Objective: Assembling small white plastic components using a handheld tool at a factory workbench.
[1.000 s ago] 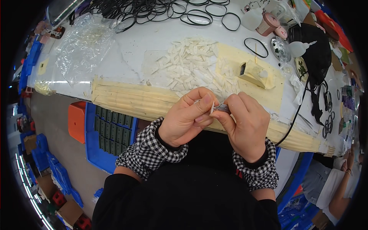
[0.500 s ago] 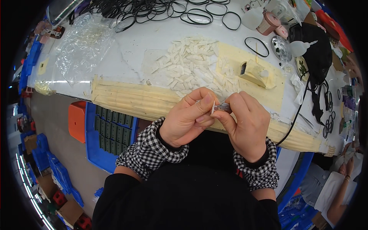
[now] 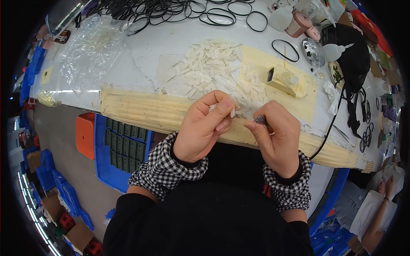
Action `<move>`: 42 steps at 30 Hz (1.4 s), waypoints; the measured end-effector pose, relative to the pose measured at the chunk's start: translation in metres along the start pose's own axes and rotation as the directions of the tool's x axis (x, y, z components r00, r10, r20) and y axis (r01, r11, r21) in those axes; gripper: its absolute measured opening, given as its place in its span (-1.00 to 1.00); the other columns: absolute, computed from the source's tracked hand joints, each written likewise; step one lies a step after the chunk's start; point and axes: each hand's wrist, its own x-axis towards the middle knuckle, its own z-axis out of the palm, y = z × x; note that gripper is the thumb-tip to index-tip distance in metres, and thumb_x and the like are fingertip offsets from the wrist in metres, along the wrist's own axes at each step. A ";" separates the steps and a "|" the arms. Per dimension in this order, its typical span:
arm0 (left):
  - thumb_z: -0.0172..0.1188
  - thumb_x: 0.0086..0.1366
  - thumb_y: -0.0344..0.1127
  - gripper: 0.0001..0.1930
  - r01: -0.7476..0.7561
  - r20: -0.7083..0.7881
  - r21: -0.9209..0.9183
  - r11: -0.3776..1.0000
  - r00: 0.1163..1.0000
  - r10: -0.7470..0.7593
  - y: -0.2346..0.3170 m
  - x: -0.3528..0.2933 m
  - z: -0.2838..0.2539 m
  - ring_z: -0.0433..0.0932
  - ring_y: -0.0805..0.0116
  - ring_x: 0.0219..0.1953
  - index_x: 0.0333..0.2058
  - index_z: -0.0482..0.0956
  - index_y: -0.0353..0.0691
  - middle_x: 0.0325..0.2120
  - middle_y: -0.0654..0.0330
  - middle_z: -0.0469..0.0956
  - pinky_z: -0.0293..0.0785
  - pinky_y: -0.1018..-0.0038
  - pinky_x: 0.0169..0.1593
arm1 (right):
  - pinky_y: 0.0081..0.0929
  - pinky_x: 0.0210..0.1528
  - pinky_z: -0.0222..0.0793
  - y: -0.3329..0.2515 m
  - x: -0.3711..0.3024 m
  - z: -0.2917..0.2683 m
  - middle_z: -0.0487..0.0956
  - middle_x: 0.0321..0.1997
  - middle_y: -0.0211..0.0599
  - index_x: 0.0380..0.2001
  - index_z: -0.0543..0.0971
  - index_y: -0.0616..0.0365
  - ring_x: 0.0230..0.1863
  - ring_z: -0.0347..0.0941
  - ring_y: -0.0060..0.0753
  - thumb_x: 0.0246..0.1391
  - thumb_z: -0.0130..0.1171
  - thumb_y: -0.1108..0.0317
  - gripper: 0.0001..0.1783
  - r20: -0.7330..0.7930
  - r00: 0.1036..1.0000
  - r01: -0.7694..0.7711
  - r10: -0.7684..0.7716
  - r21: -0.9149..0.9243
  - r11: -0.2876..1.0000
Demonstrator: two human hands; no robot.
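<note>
Above the table's front edge, my left hand [image 3: 200,128] is closed in a pinch on a small white strip [image 3: 232,113], whose tip shows past the thumb. My right hand [image 3: 279,136] is closed around a small dark grey piece that looks like a blade [image 3: 260,120], held between thumb and bent forefinger. A short gap separates the two hands. Just beyond them lies a loose pile of thin white strips [image 3: 209,64], partly on a yellow sheet [image 3: 256,57]. My fingers hide most of both held pieces.
Yellow tape [image 3: 141,104] covers the table's front edge. A tape-wrapped block [image 3: 286,81] stands right of the pile. Black rubber rings [image 3: 171,15] lie at the back, clear plastic film [image 3: 92,51] at left. A blue crate [image 3: 100,158] with dark green parts and an orange stool [image 3: 84,136] stand below.
My hands have moved apart: the right has gone slightly right with the grey piece, the left slightly left with the white strip. Half a second ago they met.
</note>
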 end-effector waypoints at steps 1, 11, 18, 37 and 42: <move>-0.02 0.39 -0.30 -0.83 -0.016 -0.043 0.060 0.998 0.999 0.019 0.004 -0.001 0.003 0.13 0.70 -0.60 -0.39 0.39 -0.22 -0.49 0.33 0.38 0.08 0.71 -0.49 | -0.48 -0.59 0.19 0.001 -0.001 -0.003 0.34 -0.63 -0.35 -0.54 0.45 0.18 -0.63 0.29 -0.34 -0.06 0.31 0.29 -0.75 0.009 0.999 -0.045 0.044 0.068 0.997; 0.07 0.34 -0.36 -0.85 -0.098 -0.119 0.268 0.958 0.984 0.134 0.004 -0.003 0.001 0.16 0.67 -0.60 -0.43 0.39 -0.21 -0.50 0.29 0.43 0.10 0.70 -0.48 | -0.56 -0.56 0.23 0.013 -0.008 0.000 0.40 -0.60 -0.32 -0.48 0.49 0.21 -0.63 0.30 -0.46 -0.06 0.31 0.38 -0.81 -0.066 0.994 -0.084 0.084 -0.010 0.996; 0.11 0.31 -0.37 -0.86 -0.119 -0.163 0.291 0.949 0.971 0.172 0.006 -0.004 0.002 0.18 0.70 -0.59 -0.43 0.41 -0.22 -0.52 0.33 0.44 0.11 0.72 -0.49 | -0.52 -0.55 0.28 0.015 -0.008 0.003 0.43 -0.57 -0.31 -0.45 0.51 0.21 -0.59 0.40 -0.40 -0.07 0.31 0.39 -0.82 -0.087 0.992 -0.097 0.092 -0.051 0.994; -0.12 0.38 -0.24 -0.76 -0.084 -0.098 -0.117 0.990 0.993 0.072 0.028 -0.004 -0.015 0.24 0.56 -0.58 -0.27 0.42 -0.30 -0.49 0.20 0.44 0.11 0.66 -0.50 | -0.39 -0.49 0.33 0.010 -0.006 0.023 0.43 -0.43 -0.32 -0.40 0.47 0.12 -0.49 0.45 -0.23 -0.13 0.25 0.43 -0.82 -0.001 0.999 -0.032 0.032 -0.231 0.973; -0.02 0.37 -0.28 -0.80 -0.111 -0.151 0.062 0.992 0.981 0.119 0.030 -0.007 -0.010 0.24 0.63 -0.57 -0.24 0.45 -0.31 -0.49 0.30 0.44 0.12 0.69 -0.49 | -0.39 -0.50 0.34 0.010 -0.003 0.026 0.42 -0.42 -0.32 -0.40 0.47 0.11 -0.49 0.45 -0.23 -0.21 0.22 0.51 -0.78 0.014 1.000 0.010 -0.006 -0.292 0.956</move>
